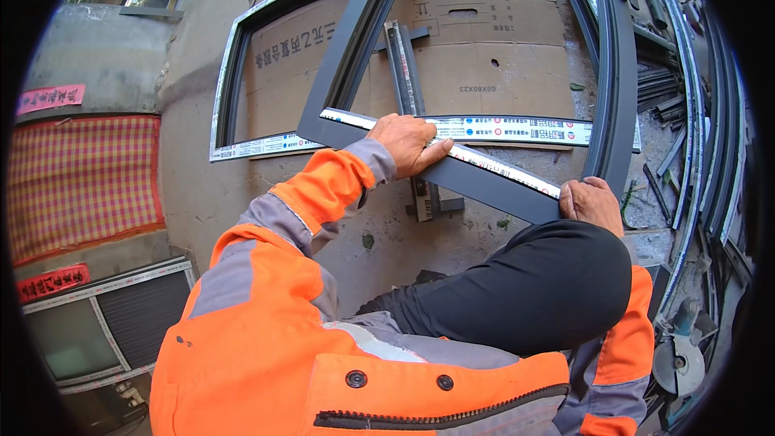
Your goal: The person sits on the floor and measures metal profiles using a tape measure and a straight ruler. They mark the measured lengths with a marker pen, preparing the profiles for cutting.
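Note:
A dark grey metal window frame [492,192] is tilted in front of me, its near bar slanting down to the right with printed film along it. My left hand [410,144] is closed over the middle of that bar, the fingertips hidden behind it. At the near right corner my right hand [594,202] grips the same frame, with the corner partly covered by the hand and my knee. Beneath and beyond lies a second grey frame [234,89] with white printed film on its edges. A narrow metal bar [404,73] runs under the held frame.
Flattened cardboard [484,56] lies under the second frame. Long metal profiles [694,113] and offcuts crowd the right side, with an angle grinder [680,359] at the lower right. On the left are a checked cloth [85,182] and a framed panel [109,323].

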Motion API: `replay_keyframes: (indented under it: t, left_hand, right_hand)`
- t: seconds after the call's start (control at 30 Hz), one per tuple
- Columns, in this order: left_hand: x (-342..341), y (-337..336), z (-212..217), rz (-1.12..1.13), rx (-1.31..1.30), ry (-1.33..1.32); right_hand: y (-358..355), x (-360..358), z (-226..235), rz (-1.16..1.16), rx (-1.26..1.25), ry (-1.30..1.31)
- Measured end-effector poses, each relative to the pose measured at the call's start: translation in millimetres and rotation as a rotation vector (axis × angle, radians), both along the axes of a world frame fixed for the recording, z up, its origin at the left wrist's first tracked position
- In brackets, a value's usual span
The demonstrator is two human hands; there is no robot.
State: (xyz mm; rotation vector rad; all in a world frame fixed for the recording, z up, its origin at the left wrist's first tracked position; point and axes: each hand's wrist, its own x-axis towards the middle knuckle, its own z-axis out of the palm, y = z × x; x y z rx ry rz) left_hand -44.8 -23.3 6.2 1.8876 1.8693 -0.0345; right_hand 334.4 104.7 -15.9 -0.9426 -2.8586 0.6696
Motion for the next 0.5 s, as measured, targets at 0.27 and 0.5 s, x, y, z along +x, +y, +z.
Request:
replay_keyframes:
  t: [0.27,0.5]
  left_hand:
    - [-15,-15,6,-0.184,0.027,-0.011]
    - [-1,-2,7,-0.21,-0.011,0.058]
  right_hand:
    - [33,-18,35,0.093,-0.359,-0.214]
    - [57,-31,60,0.04,-0.629,-0.486]
